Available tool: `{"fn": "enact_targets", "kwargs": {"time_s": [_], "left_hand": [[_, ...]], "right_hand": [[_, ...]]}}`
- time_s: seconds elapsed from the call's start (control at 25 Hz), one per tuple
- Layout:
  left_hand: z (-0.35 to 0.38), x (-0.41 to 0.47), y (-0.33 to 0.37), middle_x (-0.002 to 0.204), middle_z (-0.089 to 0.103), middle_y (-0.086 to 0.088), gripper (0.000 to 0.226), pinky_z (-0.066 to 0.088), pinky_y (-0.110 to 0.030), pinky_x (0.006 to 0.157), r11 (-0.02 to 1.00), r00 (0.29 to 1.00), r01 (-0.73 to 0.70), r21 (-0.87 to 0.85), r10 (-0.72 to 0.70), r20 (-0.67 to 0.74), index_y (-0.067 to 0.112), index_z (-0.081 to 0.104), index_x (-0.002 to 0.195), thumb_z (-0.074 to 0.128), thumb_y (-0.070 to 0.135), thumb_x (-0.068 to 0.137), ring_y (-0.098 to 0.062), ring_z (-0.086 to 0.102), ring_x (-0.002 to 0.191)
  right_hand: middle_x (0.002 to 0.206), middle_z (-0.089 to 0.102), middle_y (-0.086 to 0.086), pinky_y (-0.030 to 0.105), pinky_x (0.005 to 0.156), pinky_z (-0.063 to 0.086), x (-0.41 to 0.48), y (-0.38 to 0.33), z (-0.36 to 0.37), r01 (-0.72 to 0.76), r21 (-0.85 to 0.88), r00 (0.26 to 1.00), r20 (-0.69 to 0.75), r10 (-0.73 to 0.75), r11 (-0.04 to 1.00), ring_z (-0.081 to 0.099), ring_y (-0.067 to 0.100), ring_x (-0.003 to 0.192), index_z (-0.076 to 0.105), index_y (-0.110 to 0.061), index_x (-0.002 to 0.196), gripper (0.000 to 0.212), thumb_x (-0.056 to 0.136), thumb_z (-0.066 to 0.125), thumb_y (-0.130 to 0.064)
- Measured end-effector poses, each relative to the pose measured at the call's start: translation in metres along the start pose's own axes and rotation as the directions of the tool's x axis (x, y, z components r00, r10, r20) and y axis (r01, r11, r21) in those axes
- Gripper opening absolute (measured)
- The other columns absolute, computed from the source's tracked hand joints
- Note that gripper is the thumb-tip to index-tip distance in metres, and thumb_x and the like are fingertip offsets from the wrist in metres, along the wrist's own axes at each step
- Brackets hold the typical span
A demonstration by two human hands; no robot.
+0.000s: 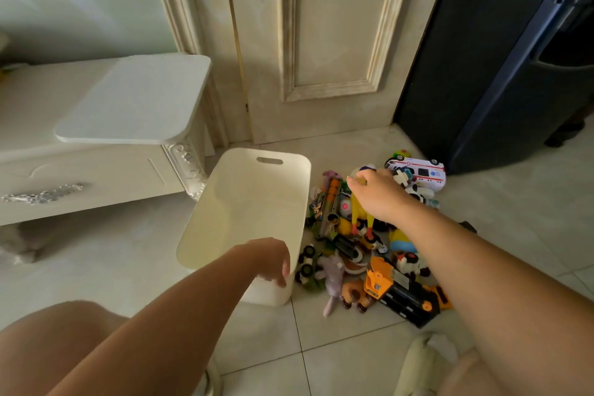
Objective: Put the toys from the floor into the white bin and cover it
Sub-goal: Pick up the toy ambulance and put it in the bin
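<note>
The white bin (257, 202) stands on the tiled floor with nothing inside it. My left hand (273, 259) rests on its near right corner, fingers curled over the rim. To the right lies a pile of toys, among them a white ambulance (421, 172), an orange and black truck (401, 291), a purple plush (334, 276) and a toy blaster (328, 202). My right hand (381, 193) reaches over the pile, its fingers closed round the top of a yellow rubber chicken (360, 214). The bin's flat white lid (135, 96) lies on the low cabinet at the left.
A cream cabinet (80, 170) with carved legs stands left of the bin. A panelled door (321, 42) is behind the bin. A dark fridge (498, 58) stands at the right, close to the toys. My knee (58, 331) is at the bottom left.
</note>
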State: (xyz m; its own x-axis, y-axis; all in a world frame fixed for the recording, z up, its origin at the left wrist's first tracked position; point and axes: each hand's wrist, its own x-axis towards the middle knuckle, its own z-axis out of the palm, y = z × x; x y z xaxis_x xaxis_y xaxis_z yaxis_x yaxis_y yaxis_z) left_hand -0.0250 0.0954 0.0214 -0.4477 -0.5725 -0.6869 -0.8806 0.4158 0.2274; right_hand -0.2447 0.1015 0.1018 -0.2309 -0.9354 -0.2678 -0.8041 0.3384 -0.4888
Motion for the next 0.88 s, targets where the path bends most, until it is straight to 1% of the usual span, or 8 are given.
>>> {"fn": "enact_targets", "kwargs": {"time_s": [0.04,0.12,0.24,0.36,0.52,0.6,0.72,0.88], "left_hand": [[-0.004,-0.003,0.003,0.105,0.074,-0.002,0.032,0.051,-0.032,0.093,1.000,1.000,-0.009,-0.026,0.008,-0.027,0.018,0.070,0.112,0.070,0.034,0.084,-0.016,0.069,0.094],[-0.020,-0.007,0.014,0.111,0.071,0.000,0.033,0.049,-0.034,0.096,0.999,0.987,-0.023,-0.050,0.014,-0.161,0.019,0.068,0.114,0.062,0.039,0.089,-0.017,0.064,0.102],[-0.057,0.004,0.040,0.125,0.064,0.002,0.031,0.046,-0.036,0.100,0.992,0.939,-0.113,-0.052,0.089,-0.331,0.022,0.065,0.119,0.053,0.035,0.094,-0.019,0.057,0.117],[-0.093,0.036,0.073,0.130,0.060,-0.005,0.033,0.044,-0.036,0.102,0.977,0.925,-0.202,-0.066,0.168,-0.341,0.019,0.061,0.125,0.050,0.028,0.096,-0.025,0.055,0.120],[-0.120,0.117,0.099,0.136,0.053,-0.005,0.040,0.044,-0.036,0.100,0.947,0.889,-0.310,-0.079,0.260,-0.378,0.028,0.052,0.134,0.051,0.035,0.095,-0.024,0.053,0.118],[-0.126,0.166,0.105,0.140,0.048,-0.005,0.042,0.045,-0.035,0.098,0.935,0.887,-0.342,-0.094,0.288,-0.361,0.029,0.048,0.137,0.051,0.034,0.095,-0.024,0.053,0.117],[-0.141,0.253,0.117,0.144,0.043,-0.005,0.044,0.038,-0.032,0.099,0.936,0.897,-0.322,-0.141,0.254,-0.361,0.022,0.046,0.139,0.051,0.026,0.096,-0.025,0.047,0.126],[-0.162,0.363,0.145,0.139,0.048,-0.010,0.044,0.044,-0.035,0.097,0.911,0.905,-0.266,-0.316,0.123,-0.408,0.020,0.043,0.140,0.049,0.026,0.097,-0.029,0.051,0.121]], "right_hand": [[0.147,0.031,0.013,0.038,0.103,0.037,0.000,0.001,0.001,0.005,-0.003,1.000,0.002,-0.005,1.000,0.044,0.032,0.128,0.039,-0.020,0.144,0.054,0.100,0.030,-0.050],[0.146,0.031,0.012,0.039,0.104,0.036,0.000,0.007,0.000,0.015,0.012,1.000,0.013,-0.016,1.000,0.043,0.031,0.129,0.041,-0.020,0.143,0.052,0.100,0.031,-0.048],[0.132,0.038,0.012,0.037,0.096,0.039,0.012,0.033,-0.004,-0.056,0.072,0.998,0.020,0.055,0.996,0.048,0.031,0.117,0.049,-0.018,0.128,0.039,0.100,0.034,-0.040],[0.139,0.045,0.020,0.039,0.100,0.040,0.043,0.075,-0.018,-0.251,0.022,0.967,0.050,0.250,0.968,0.048,0.038,0.124,0.044,-0.009,0.138,0.044,0.097,0.041,-0.024],[0.135,0.052,0.020,0.033,0.090,0.046,0.124,0.131,-0.032,-0.300,-0.013,0.953,0.039,0.300,0.954,0.054,0.036,0.118,0.046,-0.015,0.138,0.047,0.091,0.046,-0.018],[0.132,0.055,0.017,0.036,0.095,0.048,0.171,0.166,-0.024,-0.324,-0.010,0.945,0.045,0.325,0.946,0.056,0.036,0.116,0.048,-0.016,0.135,0.046,0.089,0.047,-0.017],[0.133,0.052,0.016,0.037,0.098,0.046,0.237,0.211,-0.009,-0.366,0.000,0.931,0.009,0.366,0.931,0.053,0.036,0.121,0.042,-0.017,0.140,0.049,0.092,0.050,-0.021],[0.146,0.040,0.016,0.047,0.102,0.046,0.310,0.270,0.009,-0.429,0.171,0.878,-0.154,0.454,0.887,0.049,0.037,0.125,0.034,-0.024,0.147,0.054,0.094,0.048,-0.026]]}}
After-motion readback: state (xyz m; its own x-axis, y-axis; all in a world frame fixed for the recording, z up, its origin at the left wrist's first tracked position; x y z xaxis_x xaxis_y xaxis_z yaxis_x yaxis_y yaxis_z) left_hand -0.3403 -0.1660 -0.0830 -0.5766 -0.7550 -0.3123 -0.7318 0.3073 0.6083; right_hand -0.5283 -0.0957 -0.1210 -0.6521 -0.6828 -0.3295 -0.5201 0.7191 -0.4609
